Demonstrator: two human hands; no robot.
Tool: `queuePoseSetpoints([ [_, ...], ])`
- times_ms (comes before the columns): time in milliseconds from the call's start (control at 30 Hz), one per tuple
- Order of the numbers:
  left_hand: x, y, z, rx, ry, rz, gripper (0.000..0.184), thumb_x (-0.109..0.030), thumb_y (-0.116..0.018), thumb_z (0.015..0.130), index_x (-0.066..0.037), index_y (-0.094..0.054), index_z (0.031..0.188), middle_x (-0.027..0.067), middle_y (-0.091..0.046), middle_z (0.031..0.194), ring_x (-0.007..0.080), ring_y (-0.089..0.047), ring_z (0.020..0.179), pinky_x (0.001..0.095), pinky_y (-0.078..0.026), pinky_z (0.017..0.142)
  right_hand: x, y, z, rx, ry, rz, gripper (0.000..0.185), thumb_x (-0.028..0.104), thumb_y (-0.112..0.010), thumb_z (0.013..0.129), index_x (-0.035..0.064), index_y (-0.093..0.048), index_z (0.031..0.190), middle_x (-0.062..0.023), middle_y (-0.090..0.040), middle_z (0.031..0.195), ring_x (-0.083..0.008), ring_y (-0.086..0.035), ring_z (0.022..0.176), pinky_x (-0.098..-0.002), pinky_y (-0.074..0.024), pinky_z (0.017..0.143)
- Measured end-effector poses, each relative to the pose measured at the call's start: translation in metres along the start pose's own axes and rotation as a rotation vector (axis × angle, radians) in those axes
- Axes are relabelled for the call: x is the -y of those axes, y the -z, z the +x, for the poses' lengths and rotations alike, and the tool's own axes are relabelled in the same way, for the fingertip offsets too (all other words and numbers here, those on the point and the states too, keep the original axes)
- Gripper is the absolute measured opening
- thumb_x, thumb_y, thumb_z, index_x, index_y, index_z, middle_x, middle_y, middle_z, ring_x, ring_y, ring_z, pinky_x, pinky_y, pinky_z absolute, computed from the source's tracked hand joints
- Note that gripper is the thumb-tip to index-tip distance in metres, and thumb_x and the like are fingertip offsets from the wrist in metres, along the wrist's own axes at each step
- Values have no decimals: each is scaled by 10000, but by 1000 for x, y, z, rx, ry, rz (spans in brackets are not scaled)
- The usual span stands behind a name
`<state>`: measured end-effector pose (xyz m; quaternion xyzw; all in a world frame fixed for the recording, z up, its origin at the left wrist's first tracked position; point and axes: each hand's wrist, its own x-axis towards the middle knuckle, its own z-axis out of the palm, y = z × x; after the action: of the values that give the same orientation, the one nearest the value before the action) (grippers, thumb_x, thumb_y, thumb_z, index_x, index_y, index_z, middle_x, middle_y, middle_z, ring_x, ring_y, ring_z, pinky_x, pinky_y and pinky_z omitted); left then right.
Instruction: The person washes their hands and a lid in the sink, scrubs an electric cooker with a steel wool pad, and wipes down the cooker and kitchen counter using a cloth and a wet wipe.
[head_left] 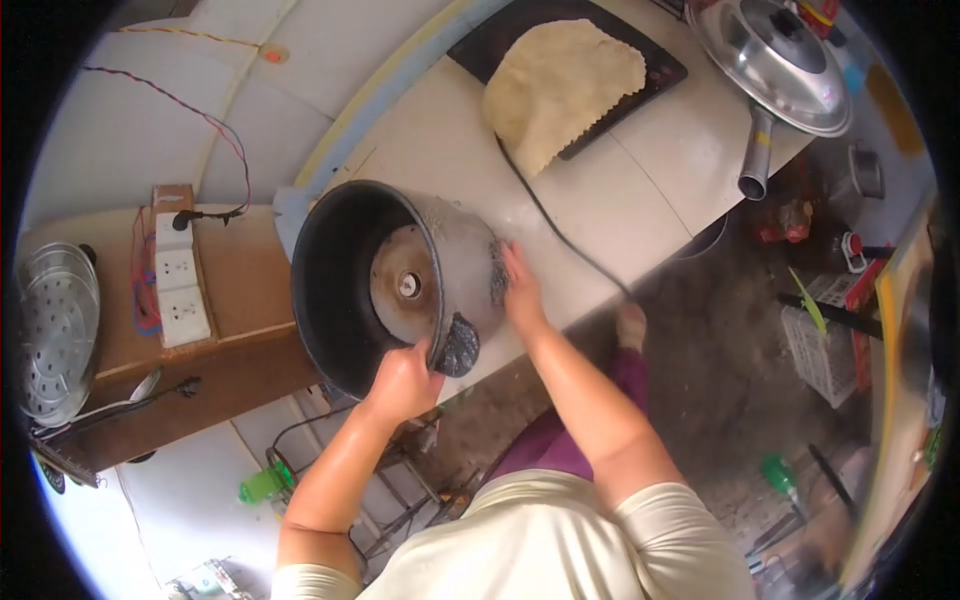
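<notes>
A large rice cooker body (470,260) lies tipped on its side on the table, its dark opening facing left. Inside, a round heating plate (390,262) with a metal centre button shows. My left hand (402,382) is closed on the lower rim, next to a black side handle (459,346). Against the outer wall near the base, my right hand (522,290) holds the body, its fingers partly hidden by the shell. Dark stains mark the wall by those fingers.
A cream sheet (560,90) with a zigzag edge covers part of a black cooktop (655,72); its cord crosses the table (640,190). A lidded steel wok (830,95) stands at upper right. Power sockets (178,270) and steamer trays (60,335) are on the left shelf.
</notes>
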<state>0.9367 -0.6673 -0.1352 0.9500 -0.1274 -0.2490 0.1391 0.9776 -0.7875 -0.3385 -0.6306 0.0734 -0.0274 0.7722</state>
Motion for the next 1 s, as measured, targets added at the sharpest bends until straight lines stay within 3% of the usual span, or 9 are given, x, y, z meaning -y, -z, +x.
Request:
queuePoseSetpoints([
  [67,-2,2,2,5,7,40,400,-97,-637,637,94,-522,969,269,-558,647,422,-565,641,461,-463,597,-12,-9,-2,-1,25,80,433,-59,-371,875,60,-435,1287,-131,-271,1429,-298,-192,1342,-377,-244,1065],
  [133,0,1,3,-3,-4,43,401,-104,-640,642,94,-521,969,263,-555,632,422,-562,628,458,-461,584,83,-9,-20,91,128,44,469,-114,-362,843,68,-469,1262,-151,-295,1413,-325,-212,1332,-393,-260,1059],
  [267,1,-1,2,-22,-43,50,413,-123,-652,651,98,-517,972,242,-555,602,412,-563,598,449,-457,560,16,-2,9,-11,169,-151,425,-90,-411,841,54,-490,1233,-156,-385,1357,-332,-317,1280,-361,-285,1046],
  [367,2,-1,0,-26,-64,94,419,-137,-656,656,102,-513,970,229,-560,597,402,-564,580,444,-456,548,-49,2,24,9,44,83,352,9,-414,884,43,-490,1227,-158,-415,1333,-322,-382,1239,-340,-317,1022],
  [467,8,-3,-6,-30,-121,135,413,-145,-654,663,102,-511,961,216,-557,592,388,-563,562,434,-457,538,2,4,30,64,-46,-154,317,107,-424,911,34,-501,1210,-165,-440,1306,-313,-424,1204,-345,-339,1003],
  [700,45,5,-59,218,-289,180,427,-149,-683,660,37,-530,1012,173,-557,618,360,-576,602,409,-476,571,149,2,12,315,348,-100,317,154,-491,888,3,-520,1166,-173,-456,1282,-321,-430,1192,-348,-348,989],
  [800,75,11,-87,390,-299,287,483,-175,-692,665,45,-518,1059,193,-603,752,339,-604,715,394,-495,661,143,-4,-27,302,378,-137,327,131,-514,875,-15,-500,1167,-176,-434,1301,-330,-435,1183,-355,-356,976],
  [900,68,24,-88,276,-377,178,606,-226,-727,658,29,-480,1149,220,-601,951,342,-595,890,392,-478,782,101,-9,-62,242,215,-88,355,92,-519,868,-20,-440,1196,-183,-410,1317,-333,-436,1182,-366,-355,976],
  [1000,12,21,-74,170,-111,-154,718,-226,-751,648,27,-408,1226,237,-556,1091,353,-553,1013,393,-441,862,88,-7,-81,215,12,37,373,49,-499,870,-1,-349,1208,-205,-385,1331,-331,-400,1225,-363,-319,1004],
])
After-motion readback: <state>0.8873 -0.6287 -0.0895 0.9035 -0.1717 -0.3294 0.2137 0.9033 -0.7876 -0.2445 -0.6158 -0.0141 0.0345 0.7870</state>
